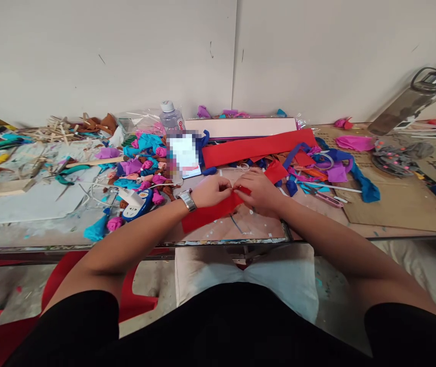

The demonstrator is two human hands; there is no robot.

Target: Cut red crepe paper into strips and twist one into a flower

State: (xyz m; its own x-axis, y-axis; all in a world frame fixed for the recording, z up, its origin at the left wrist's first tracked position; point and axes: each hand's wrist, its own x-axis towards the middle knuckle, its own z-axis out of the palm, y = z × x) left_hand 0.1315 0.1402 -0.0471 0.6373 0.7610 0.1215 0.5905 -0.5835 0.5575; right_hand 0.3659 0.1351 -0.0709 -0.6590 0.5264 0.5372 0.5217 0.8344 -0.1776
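A red strip of crepe paper lies slantwise near the table's front edge, its far end running up under my hands. My left hand, with a metal watch on its wrist, pinches the strip's upper edge between thumb and fingers. Close against it, my right hand curls over the same strip, fingertips almost touching the left ones. The right fingertips are partly hidden. Behind the hands lies a longer folded red crepe paper band. A phone with a lit, blurred screen stands just beyond my left hand.
Crumpled coloured paper pieces and a blue-and-white power strip are on the left. A clear bottle stands behind the phone. A pink cutter lies right, beside cardboard. A dark tinted bottle leans against the wall.
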